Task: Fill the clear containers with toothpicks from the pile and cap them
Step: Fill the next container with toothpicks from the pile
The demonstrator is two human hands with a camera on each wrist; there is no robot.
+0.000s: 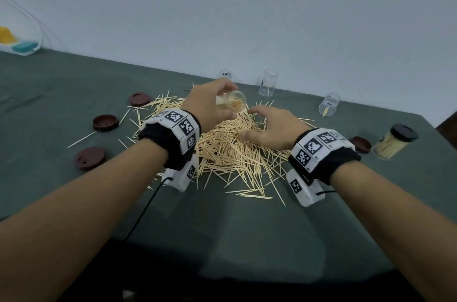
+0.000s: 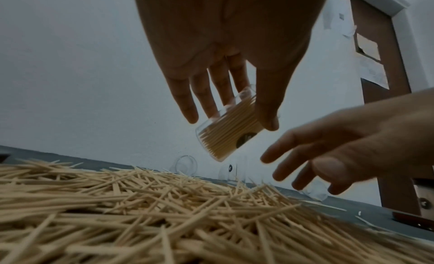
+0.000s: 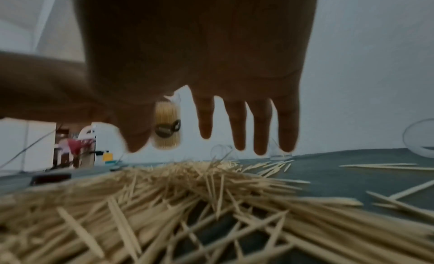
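Head view: dark green tabletop [image 1: 74, 84], big toothpick pile [image 1: 230, 151] in the middle. My left hand [image 1: 210, 104] grips a clear container [image 1: 232, 104] above the pile, tilted, mouth toward me, about full of toothpicks. My right hand [image 1: 269, 131] hovers just over the pile, fingers spread, holding nothing. Capped full container [image 1: 393, 143] stands far right. Three more clear containers at the back edge: one [image 1: 268, 83] and another [image 1: 329, 104] each hold a stray toothpick or two; third [image 1: 225, 74] unclear. Three brown lids [image 1: 105, 122] lie left, one [image 1: 361, 144] right.
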